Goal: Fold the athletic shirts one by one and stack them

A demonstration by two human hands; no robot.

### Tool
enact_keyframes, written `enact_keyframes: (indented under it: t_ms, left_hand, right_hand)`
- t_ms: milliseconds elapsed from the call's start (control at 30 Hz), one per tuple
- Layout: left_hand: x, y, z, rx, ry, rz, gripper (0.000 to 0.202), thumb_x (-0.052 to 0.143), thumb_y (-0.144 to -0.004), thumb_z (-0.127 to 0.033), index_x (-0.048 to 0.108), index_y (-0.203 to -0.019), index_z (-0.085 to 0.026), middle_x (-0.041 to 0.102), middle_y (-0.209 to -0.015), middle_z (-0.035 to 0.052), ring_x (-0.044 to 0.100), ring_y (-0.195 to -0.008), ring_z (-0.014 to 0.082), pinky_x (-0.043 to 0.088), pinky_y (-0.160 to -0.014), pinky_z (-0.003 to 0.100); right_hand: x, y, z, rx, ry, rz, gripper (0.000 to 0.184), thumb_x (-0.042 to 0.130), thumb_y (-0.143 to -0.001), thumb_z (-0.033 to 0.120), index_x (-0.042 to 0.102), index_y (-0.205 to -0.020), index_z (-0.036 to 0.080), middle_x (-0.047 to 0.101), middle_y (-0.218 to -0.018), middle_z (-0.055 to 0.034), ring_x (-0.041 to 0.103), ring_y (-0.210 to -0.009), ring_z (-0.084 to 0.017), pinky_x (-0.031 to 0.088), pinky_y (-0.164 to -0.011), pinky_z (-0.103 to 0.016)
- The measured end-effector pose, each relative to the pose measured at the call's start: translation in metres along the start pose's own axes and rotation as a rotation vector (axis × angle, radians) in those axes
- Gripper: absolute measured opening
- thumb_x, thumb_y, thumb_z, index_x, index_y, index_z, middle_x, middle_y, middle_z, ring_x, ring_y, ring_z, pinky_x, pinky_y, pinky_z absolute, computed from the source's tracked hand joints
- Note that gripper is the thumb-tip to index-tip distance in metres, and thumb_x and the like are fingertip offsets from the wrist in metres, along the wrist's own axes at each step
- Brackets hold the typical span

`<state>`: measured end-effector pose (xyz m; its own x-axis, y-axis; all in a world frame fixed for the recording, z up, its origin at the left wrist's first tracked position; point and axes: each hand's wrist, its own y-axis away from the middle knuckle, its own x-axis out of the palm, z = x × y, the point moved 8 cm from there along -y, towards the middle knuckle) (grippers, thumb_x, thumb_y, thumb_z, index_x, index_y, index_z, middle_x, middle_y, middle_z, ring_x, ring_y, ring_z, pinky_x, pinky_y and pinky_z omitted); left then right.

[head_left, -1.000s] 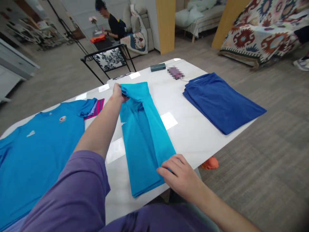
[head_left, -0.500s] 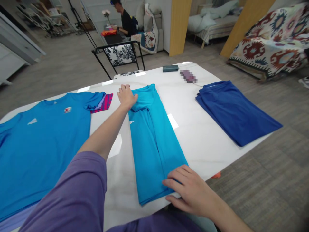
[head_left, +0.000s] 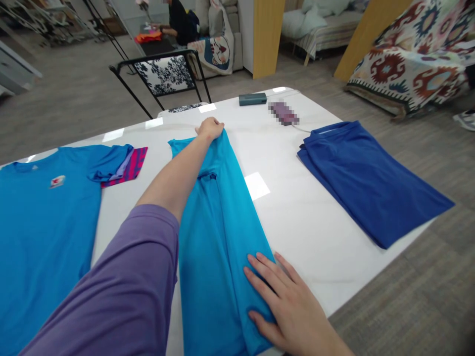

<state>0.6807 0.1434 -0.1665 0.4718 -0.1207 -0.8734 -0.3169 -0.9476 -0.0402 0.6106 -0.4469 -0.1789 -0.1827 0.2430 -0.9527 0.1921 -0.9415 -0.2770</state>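
Observation:
A turquoise T-shirt (head_left: 237, 212) lies folded lengthwise in front of me, its sleeve turned in near the top. My left hand (head_left: 210, 128) reaches across to its far edge, with the fingers closed on the top right corner. Flat on the lower right side of the cloth rests my right hand (head_left: 284, 301), fingers spread. To the left, a blue T-shirt (head_left: 48, 237) with a small badge is laid out; a striped pink and purple cloth (head_left: 137, 163) peeks from under its sleeve. My left arm covers part of the turquoise T-shirt.
On the right of the white table (head_left: 293, 198) is a folded dark blue garment (head_left: 371, 183). A dark green box-shaped object (head_left: 252, 99) and a blurred phone-like object (head_left: 284, 113) with a cable stand at the far side. Behind are a chair (head_left: 165, 74) and a seated person (head_left: 180, 24).
My left hand has moved right along the shirt's top edge and now grips its right corner. My right hand has settled flatter on the cloth. The view has shifted slightly.

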Motion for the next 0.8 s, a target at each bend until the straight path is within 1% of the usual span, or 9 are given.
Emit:
enact_keyframes:
  t_ms: [100,200,267,333,500,567,633,700,800]
  left_hand:
    - [-0.004,0.017,0.011,0.019,0.009,-0.073,0.031,0.062,-0.110,-0.047,0.072,-0.127,-0.024,0.074,-0.145,0.0147,0.062,-0.142,0.0368,0.030,-0.134,0.064]
    - [-0.017,0.053,0.019,0.215,0.054,-0.111,0.044,0.045,-0.118,-0.052,0.069,-0.143,-0.025,0.063,-0.161,0.0152,0.056,-0.151,0.0327,0.033,-0.136,0.054]
    - [-0.015,0.083,0.025,0.404,0.006,-0.007,0.055,0.040,-0.120,-0.057,0.067,-0.153,-0.023,0.057,-0.171,0.0138,0.049,-0.160,0.0299,0.032,-0.139,0.048]
    - [-0.007,0.109,0.035,0.532,-0.091,0.130,0.067,0.041,-0.118,-0.065,0.061,-0.166,-0.023,0.049,-0.181,0.0116,0.040,-0.169,0.0311,0.026,-0.143,0.048]
    - [0.003,0.128,0.053,0.505,-0.268,0.251,0.088,0.035,-0.113,-0.078,0.035,-0.187,-0.029,0.023,-0.195,0.0058,0.015,-0.182,0.0387,0.014,-0.147,0.058]
    - [-0.005,0.134,0.049,0.487,-0.277,0.230,0.088,0.029,-0.115,-0.077,0.033,-0.188,-0.028,0.021,-0.196,0.0050,0.013,-0.183,0.0373,0.010,-0.148,0.057]
    - [-0.020,0.150,0.043,0.504,-0.260,0.159,0.086,0.025,-0.116,-0.074,0.033,-0.188,-0.027,0.020,-0.196,0.0050,0.012,-0.183,0.0344,0.007,-0.149,0.055]
    - [-0.032,0.178,0.042,0.530,-0.258,0.154,0.085,0.028,-0.116,-0.072,0.034,-0.187,-0.026,0.020,-0.196,0.0058,0.011,-0.183,0.0334,0.007,-0.149,0.055]
    - [-0.043,0.235,0.051,0.501,-0.280,0.257,0.083,0.037,-0.116,-0.066,0.036,-0.186,-0.022,0.023,-0.195,0.0108,0.012,-0.183,0.0350,0.008,-0.148,0.059]
  right_hand:
    - [0.001,0.002,-0.006,0.061,0.008,-0.008,0.081,0.057,-0.097,0.065,0.053,-0.176,0.047,0.055,-0.174,0.0084,0.032,-0.174,-0.019,0.065,-0.124,-0.055]
    - [-0.001,0.006,-0.010,0.078,-0.040,-0.010,0.096,0.059,-0.094,0.072,0.044,-0.182,0.037,0.052,-0.175,0.0052,0.031,-0.174,-0.021,0.066,-0.123,-0.056]
    - [-0.003,0.008,-0.010,0.054,-0.107,-0.010,0.104,0.060,-0.093,0.078,0.036,-0.185,0.035,0.051,-0.176,0.0048,0.033,-0.174,-0.023,0.066,-0.123,-0.057]
    - [-0.005,0.009,-0.008,0.023,-0.185,0.004,0.108,0.062,-0.094,0.080,0.027,-0.187,0.036,0.047,-0.178,0.0047,0.035,-0.174,-0.025,0.064,-0.126,-0.059]
    - [-0.010,0.006,-0.003,-0.026,-0.305,0.048,0.107,0.060,-0.105,0.077,0.008,-0.189,0.038,0.034,-0.188,0.0010,0.041,-0.173,-0.028,0.053,-0.139,-0.061]
    - [-0.014,0.005,-0.002,-0.031,-0.331,0.040,0.107,0.064,-0.105,0.078,0.013,-0.190,0.037,0.034,-0.189,-0.0012,0.043,-0.173,-0.031,0.048,-0.142,-0.062]
    - [-0.017,0.007,0.001,-0.045,-0.357,0.030,0.105,0.068,-0.104,0.078,0.026,-0.188,0.033,0.037,-0.189,-0.0040,0.044,-0.173,-0.034,0.044,-0.144,-0.063]
    - [-0.019,0.008,0.004,-0.070,-0.385,0.024,0.099,0.072,-0.103,0.077,0.041,-0.184,0.029,0.041,-0.187,-0.0073,0.045,-0.173,-0.036,0.039,-0.145,-0.065]
    - [-0.023,0.009,0.008,-0.110,-0.417,0.017,0.095,0.076,-0.101,0.078,0.054,-0.177,0.026,0.050,-0.183,-0.0124,0.048,-0.170,-0.037,0.035,-0.146,-0.065]
